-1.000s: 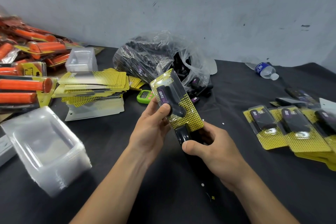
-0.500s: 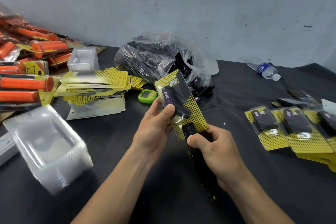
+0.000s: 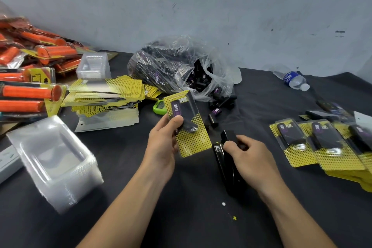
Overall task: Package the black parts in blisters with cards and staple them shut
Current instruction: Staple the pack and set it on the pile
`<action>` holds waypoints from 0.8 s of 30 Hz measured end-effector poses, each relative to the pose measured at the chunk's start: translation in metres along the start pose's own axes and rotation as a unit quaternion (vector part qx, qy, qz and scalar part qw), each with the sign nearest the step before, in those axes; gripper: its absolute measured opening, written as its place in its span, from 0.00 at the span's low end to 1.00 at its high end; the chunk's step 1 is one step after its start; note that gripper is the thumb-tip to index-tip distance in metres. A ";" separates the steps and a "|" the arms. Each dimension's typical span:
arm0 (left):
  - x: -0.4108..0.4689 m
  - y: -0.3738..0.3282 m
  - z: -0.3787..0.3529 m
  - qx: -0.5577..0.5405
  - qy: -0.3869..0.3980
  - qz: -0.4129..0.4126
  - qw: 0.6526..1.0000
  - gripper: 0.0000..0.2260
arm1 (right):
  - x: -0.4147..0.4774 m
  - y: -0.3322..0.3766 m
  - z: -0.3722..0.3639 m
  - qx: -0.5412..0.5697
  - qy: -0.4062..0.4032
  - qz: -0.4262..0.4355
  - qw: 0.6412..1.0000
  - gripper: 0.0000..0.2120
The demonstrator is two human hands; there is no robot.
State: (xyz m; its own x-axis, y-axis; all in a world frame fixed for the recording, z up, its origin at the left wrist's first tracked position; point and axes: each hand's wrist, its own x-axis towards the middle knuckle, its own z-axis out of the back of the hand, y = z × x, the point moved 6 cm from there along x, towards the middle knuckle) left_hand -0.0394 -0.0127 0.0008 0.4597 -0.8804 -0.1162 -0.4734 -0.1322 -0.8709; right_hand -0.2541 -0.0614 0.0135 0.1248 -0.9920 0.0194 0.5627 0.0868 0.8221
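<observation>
1. The left hand (image 3: 163, 143) is gripping the blister pack (image 3: 191, 133). Its thumb is curling over the clear front and its other fingers are sitting behind the pack. It is holding the pack tilted, just left of the stapler (image 3: 223, 167).
2. The right hand (image 3: 251, 159) is closing its fingers round the stapler, with the thumb pressing near the nose. Whether the stapler base is resting on the table cannot be told.
3. 1 black part (image 3: 186, 113) is sitting inside the blister over the yellow dotted card (image 3: 194, 144), up and left of the stapler.
4. The lower right corner of the pack is lying just beside the stapler nose, not inside the mouth. Judged from this, stapling is the step in hand. Staples already driven are too small to see.
5. Hazards from here:
   - The pack is being held by 1 edge only, so a push from the stapler nose may be enough to twist it and skew the staple.
   - A shallow insertion may be catching the blister flange alone and missing the card, leaving the pack open.
   - The thumb is lying close to the stapling zone, so a pinch is possible.
   - A tilted pack may be letting the part slide and the card shift before closure.
6. Finished packs (image 3: 314, 143) are lying well right of the stapler. The bag of black parts (image 3: 177, 66) is sitting beyond it, and empty blisters (image 3: 54, 159) are stacked far left.
</observation>
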 end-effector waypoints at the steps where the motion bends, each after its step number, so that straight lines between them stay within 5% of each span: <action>1: -0.001 0.001 -0.003 -0.002 0.014 0.007 1.000 0.11 | -0.003 0.006 0.004 -0.003 -0.031 0.035 0.999 0.22; 3: -0.004 0.001 -0.010 -0.010 0.054 0.023 0.998 0.07 | -0.012 0.019 0.010 0.006 -0.075 0.126 0.989 0.18; 7: -0.013 0.000 -0.022 -0.008 0.140 0.030 0.990 0.18 | -0.022 0.035 -0.001 0.004 -0.045 0.226 0.973 0.08; 10: -0.018 0.001 -0.030 0.017 0.168 0.018 0.985 0.22 | -0.018 0.034 -0.009 0.047 -0.009 0.211 0.976 0.05; 12: -0.020 0.003 -0.033 0.047 0.176 0.022 0.983 0.22 | -0.013 0.029 -0.007 0.173 -0.004 0.177 0.969 0.09; 16: -0.021 0.008 -0.033 0.127 0.177 0.038 0.975 0.13 | -0.007 0.021 -0.001 0.337 0.006 0.115 0.934 0.09; 24: -0.022 0.006 -0.029 0.186 0.133 -0.009 0.973 0.07 | -0.002 0.010 -0.005 0.328 0.018 0.069 0.942 0.06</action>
State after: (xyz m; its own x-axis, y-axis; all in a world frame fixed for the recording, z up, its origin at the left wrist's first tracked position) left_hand -0.0740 -0.0071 0.0117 0.2303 -0.9730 -0.0145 -0.1395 -0.0182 -0.9901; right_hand -0.2451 -0.0585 0.0189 0.1945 -0.9706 0.1418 -0.0863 0.1270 0.9881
